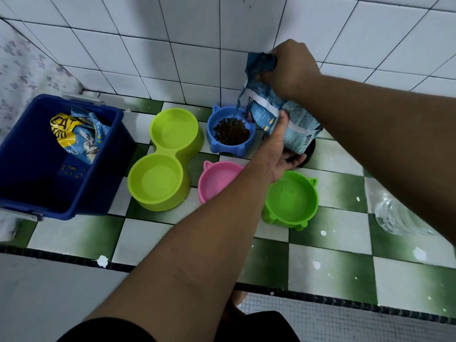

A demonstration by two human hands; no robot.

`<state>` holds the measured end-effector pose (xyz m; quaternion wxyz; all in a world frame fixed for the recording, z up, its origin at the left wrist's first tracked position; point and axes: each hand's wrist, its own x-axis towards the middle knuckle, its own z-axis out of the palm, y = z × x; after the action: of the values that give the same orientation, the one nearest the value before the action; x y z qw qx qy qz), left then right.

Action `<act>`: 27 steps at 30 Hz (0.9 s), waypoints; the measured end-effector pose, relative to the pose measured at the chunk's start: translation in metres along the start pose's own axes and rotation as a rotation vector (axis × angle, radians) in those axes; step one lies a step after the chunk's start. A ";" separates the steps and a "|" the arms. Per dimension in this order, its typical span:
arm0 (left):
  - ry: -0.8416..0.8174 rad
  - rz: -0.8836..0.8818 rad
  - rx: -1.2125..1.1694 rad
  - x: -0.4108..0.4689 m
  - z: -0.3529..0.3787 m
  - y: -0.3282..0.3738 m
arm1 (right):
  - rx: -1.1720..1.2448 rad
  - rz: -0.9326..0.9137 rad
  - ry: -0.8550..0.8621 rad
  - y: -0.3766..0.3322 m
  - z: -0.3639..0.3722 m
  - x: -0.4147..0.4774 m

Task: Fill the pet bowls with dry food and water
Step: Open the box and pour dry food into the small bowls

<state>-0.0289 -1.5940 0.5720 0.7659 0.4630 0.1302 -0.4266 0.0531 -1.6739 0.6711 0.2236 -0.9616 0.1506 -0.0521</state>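
Kibble in blue bowl only; pink bowl, green bowl, double bowl hold none. My right hand grips bag top, left hand clasps underside.

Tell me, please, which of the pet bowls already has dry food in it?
The blue bowl beside the tilted food bag: it holds brown kibble, while the lime double bowl, pink bowl and green bowl hold none.

Blue bin blocks left, water bottle right; wall close behind; checkered floor free in front.
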 end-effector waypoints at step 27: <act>0.177 0.175 0.055 -0.006 -0.001 0.007 | 0.312 0.068 0.106 0.023 -0.030 -0.044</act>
<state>-0.0265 -1.5885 0.5795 0.7728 0.5292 0.1448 -0.3192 0.0001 -1.6920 0.6865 0.3635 -0.9055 0.1846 -0.1177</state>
